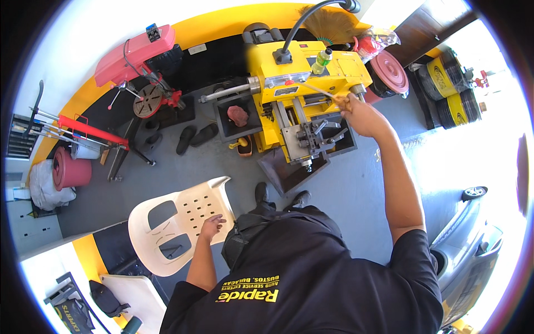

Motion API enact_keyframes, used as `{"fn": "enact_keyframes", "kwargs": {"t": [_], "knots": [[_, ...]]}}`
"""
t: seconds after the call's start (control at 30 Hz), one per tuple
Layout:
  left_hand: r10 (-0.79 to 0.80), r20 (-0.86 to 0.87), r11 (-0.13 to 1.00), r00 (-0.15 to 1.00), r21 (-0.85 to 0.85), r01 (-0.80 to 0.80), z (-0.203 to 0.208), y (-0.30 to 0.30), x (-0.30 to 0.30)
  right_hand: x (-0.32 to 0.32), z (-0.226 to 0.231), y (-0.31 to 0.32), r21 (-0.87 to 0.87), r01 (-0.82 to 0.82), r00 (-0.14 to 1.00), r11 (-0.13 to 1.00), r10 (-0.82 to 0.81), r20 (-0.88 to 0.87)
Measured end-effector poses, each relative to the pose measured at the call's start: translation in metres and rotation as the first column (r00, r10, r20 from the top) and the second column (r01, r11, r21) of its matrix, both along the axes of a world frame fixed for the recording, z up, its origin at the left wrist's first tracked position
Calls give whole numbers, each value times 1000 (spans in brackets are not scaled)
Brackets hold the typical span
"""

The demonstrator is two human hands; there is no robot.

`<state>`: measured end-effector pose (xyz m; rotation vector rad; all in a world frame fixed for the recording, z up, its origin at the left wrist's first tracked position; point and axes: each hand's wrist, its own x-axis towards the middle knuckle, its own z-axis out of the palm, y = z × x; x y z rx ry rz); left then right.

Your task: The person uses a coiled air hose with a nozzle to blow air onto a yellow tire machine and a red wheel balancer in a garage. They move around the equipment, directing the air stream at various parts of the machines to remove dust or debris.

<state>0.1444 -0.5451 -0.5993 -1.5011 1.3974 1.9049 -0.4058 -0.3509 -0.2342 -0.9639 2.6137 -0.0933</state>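
My right hand (359, 114) reaches over a yellow metal lathe (295, 67), fingers closed around one end of a thin, light-coloured stick (320, 91). The stick slants up and left across the front of the lathe's headstock, near a red knob (289, 82). Its exact kind is too small to make out. Below that hand sits the lathe's tool post (314, 136) with its levers. My left hand (212, 227) hangs low with fingers loosely apart and nothing in them, over the seat of a cream plastic chair (146, 245); whether it touches the chair I cannot tell.
A green-capped bottle (321, 61) and a bendable lamp (300, 28) stand on the lathe. Under it are dark metal trays (292, 172), one holding a red cloth (237, 115). A red drill press (147, 100) stands left, lidded bins (389, 72) and drums (450, 80) right, a car (467, 250) lower right.
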Motion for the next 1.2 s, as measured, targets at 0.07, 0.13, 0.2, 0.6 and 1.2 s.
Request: {"fn": "enact_keyframes", "kwargs": {"t": [0.07, 0.13, 0.2, 0.6, 1.2], "knots": [[-6, 30, 1000, 1000, 12, 5, -6, 4, 5, 2, 2, -16, -5, 13, 999, 1000, -12, 51], [13, 58, 999, 998, 51, -16, -17, 8, 15, 1, 3, -29, -27, 24, 998, 999, -25, -49], [44, 73, 995, 996, 81, -50, -34, 14, 29, 3, 6, -44, 19, -16, 997, 1000, 17, -76], [96, 65, 994, 993, 44, -99, -43, 6, 25, 2, 12, -184, 243, -208, 936, 948, 265, -231], [337, 152, 930, 929, 100, -354, -59, 81, 82, -27, 3, -356, 689, -166, 846, 705, 461, -268]]}}
